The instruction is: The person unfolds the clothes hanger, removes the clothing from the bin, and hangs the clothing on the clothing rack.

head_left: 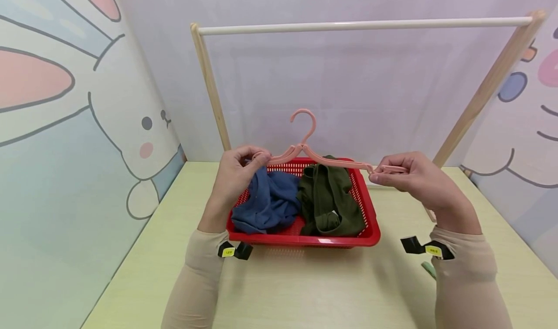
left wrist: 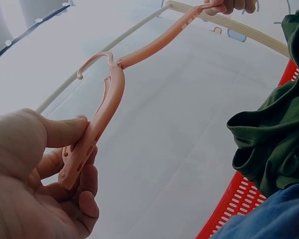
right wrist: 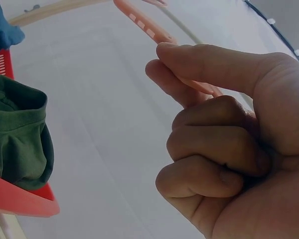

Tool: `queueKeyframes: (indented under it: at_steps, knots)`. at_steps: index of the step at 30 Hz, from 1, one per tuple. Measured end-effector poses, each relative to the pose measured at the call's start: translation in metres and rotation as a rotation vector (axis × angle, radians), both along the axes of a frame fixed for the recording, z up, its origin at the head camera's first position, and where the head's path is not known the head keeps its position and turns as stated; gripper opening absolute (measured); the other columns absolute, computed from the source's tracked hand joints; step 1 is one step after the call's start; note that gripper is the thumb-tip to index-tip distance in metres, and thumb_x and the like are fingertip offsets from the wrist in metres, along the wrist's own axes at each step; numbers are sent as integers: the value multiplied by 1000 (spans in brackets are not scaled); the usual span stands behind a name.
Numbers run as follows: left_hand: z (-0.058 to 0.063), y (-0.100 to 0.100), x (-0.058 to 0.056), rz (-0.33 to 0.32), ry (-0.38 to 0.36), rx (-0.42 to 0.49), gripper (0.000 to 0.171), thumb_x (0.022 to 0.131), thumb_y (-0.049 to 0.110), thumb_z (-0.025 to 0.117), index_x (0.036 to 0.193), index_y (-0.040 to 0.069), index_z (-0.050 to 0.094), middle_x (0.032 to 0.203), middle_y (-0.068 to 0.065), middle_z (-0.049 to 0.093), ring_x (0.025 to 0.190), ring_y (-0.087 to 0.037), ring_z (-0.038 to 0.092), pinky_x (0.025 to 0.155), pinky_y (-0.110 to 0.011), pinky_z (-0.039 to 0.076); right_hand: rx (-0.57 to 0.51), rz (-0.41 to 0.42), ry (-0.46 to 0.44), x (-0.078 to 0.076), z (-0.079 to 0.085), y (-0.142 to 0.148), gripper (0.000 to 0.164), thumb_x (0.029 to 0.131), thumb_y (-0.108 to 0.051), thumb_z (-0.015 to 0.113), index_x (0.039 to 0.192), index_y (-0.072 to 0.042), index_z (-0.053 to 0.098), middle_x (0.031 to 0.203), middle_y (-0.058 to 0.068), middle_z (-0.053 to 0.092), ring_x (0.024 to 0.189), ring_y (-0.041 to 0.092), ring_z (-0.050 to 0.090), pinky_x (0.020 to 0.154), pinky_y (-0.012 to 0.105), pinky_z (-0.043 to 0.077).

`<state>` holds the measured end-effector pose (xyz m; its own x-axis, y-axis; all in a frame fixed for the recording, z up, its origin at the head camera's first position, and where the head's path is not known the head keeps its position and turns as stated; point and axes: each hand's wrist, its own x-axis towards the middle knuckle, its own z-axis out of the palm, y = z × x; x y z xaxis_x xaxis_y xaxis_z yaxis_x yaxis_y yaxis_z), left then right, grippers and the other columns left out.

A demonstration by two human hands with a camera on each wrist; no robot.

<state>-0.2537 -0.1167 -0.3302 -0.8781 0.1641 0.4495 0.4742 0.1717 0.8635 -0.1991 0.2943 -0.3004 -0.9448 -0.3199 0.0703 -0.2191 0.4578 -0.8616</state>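
A pink folding clothes hanger (head_left: 335, 163) is held up over the basket, its hook pointing upward. My left hand (head_left: 237, 171) pinches one arm's end between thumb and fingers; the left wrist view shows that slotted hanger arm (left wrist: 97, 127) in the grip. At the other end, my right hand (head_left: 411, 179) pinches the hanger between thumb and forefinger, with the remaining fingers curled in. Below lies a red plastic basket (head_left: 301, 241) holding a blue garment (head_left: 270, 200) on the left and a dark green garment (head_left: 333, 203) on the right.
A rack with a white rail (head_left: 366, 26) and wooden posts (head_left: 484, 94) stands behind the basket. On the pale wooden table (head_left: 314, 290), a small green object (head_left: 429, 269) is partly hidden by the right sleeve. Cartoon-printed panels (head_left: 126, 125) flank both sides.
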Motion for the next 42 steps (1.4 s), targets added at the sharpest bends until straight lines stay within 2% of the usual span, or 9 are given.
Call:
queueKeyframes:
  at_steps: [9,19,24,29,34,39,42]
  knots:
    - [0,0,1,2,2,13,20,107,22,78,113,3,84,105,-13,74,88,-27,53,68,-29,38,7,4,10,0,0,-1,20,107,-22,78,103,-2,79,71,-5,56,88,18,55,89,33,57]
    - [-1,-1,-2,18,-26,63,22,110,19,73,119,0,80,99,-12,70,89,-25,57,72,-27,47,13,6,9,-1,0,-2,22,107,-23,78,102,-2,78,71,-4,56,88,18,58,90,32,58]
    - [1,-2,-2,16,-27,75,22,110,18,73,120,-1,80,100,-12,70,89,-24,58,72,-27,48,12,2,12,-1,0,0,21,107,-23,78,101,-2,78,72,-3,58,89,19,59,90,32,58]
    - [2,-4,-2,19,-31,85,23,110,19,74,121,-1,79,103,-14,70,91,-24,59,70,-26,51,10,5,36,0,0,3,21,108,-21,77,99,-2,77,70,-1,52,87,19,58,88,32,59]
    - [3,-7,-3,33,-38,81,25,109,20,75,121,-1,79,101,-16,67,90,-24,59,72,-23,54,18,-4,52,1,0,6,20,108,-20,77,99,-2,77,71,-1,56,87,19,58,87,31,59]
    - [3,-9,-4,20,-40,89,25,110,19,74,120,-2,78,97,-18,68,88,-24,64,71,-25,53,21,-21,56,2,0,11,19,107,-20,77,101,-3,78,72,-1,57,88,19,57,85,31,57]
    - [3,-11,-4,4,-48,90,25,111,19,72,122,-3,77,101,-15,71,93,-23,67,75,-25,54,15,-39,62,2,-1,15,17,107,-19,77,103,-2,78,73,-1,58,88,18,56,83,30,55]
